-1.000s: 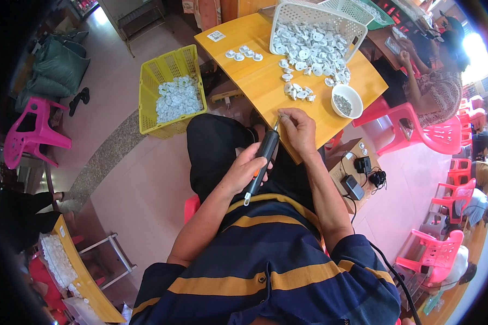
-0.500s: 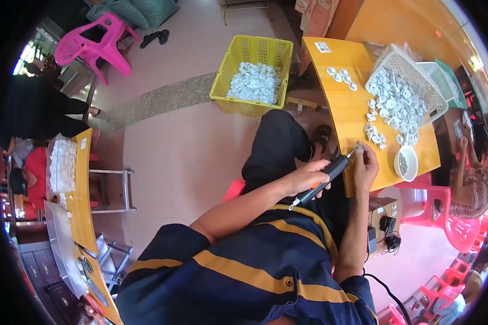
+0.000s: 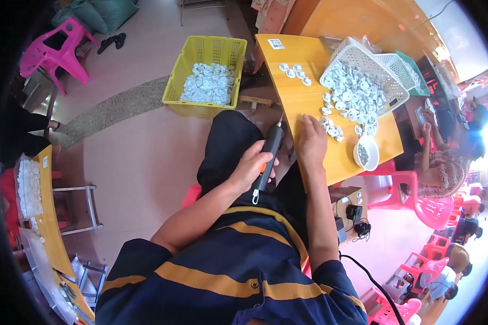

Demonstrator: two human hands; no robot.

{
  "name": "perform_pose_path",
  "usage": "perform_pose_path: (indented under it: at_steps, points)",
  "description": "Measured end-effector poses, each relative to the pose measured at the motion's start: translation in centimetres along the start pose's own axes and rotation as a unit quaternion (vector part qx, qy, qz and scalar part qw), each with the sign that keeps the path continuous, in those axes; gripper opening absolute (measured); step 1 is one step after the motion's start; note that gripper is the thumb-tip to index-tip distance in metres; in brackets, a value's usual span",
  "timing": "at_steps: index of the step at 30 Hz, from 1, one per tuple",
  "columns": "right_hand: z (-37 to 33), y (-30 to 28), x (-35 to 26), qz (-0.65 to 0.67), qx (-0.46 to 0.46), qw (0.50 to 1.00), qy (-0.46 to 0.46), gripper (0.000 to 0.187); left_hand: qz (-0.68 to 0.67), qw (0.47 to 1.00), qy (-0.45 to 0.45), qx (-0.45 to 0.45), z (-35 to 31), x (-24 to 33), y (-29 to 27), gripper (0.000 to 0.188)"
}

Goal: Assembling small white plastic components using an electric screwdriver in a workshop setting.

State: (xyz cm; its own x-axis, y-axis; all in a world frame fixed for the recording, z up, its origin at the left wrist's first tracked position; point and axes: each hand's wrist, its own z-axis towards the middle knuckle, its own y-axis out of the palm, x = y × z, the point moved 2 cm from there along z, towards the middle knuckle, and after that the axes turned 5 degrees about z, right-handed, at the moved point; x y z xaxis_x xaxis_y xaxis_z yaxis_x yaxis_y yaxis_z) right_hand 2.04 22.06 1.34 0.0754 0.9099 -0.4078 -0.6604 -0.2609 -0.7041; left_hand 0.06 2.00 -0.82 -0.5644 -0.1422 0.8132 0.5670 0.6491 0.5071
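Observation:
A black cordless-looking electric screwdriver [image 3: 270, 154] is gripped in my left hand [image 3: 250, 167], above my lap. Its thin bit points away from me, beside the table's left edge, and a metal loop hangs at its near end. My right hand [image 3: 312, 145] rests at the edge of the yellow table [image 3: 303, 103], fingers bent and close together. Whatever they pinch, if anything, is hidden. Just right of those fingers lies a small group of white round plastic parts [image 3: 333, 130]. A larger heap of such parts [image 3: 358, 92] spills from a white basket [image 3: 346, 53].
A white bowl [image 3: 367, 153] of small metal pieces stands near the table's right corner. Several white parts [image 3: 295, 71] sit apart at the far left. A yellow crate [image 3: 173, 89] of white parts is on the floor. Other people sit to the right, near pink chairs [image 3: 436, 211].
My right hand has left the screwdriver's tip and moved onto the table beside the white parts. The screwdriver has swung to point more straight ahead. The whole view has shifted rightward.

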Motion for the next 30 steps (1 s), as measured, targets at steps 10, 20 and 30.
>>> perform_pose_path:
  at_steps: [10, 20, 30]
  points:
    - [1.9, 2.2, 1.2, 0.028, 0.005, 1.000, 0.001, 0.022, -0.009, 1.000, -0.008, 0.008, -0.4, 0.1, 0.4, 0.032]
    - [2.3, 1.8, 1.7, -0.018, -0.004, 1.000, 0.022, 0.016, 0.014, 1.000, -0.017, -0.004, -0.4, 0.2, 0.6, 0.034]
    - [2.0, 1.6, 1.8, 0.072, -0.011, 0.996, 0.052, 0.018, 0.023, 1.000, -0.016, -0.012, -0.3, 0.2, 0.7, 0.033]
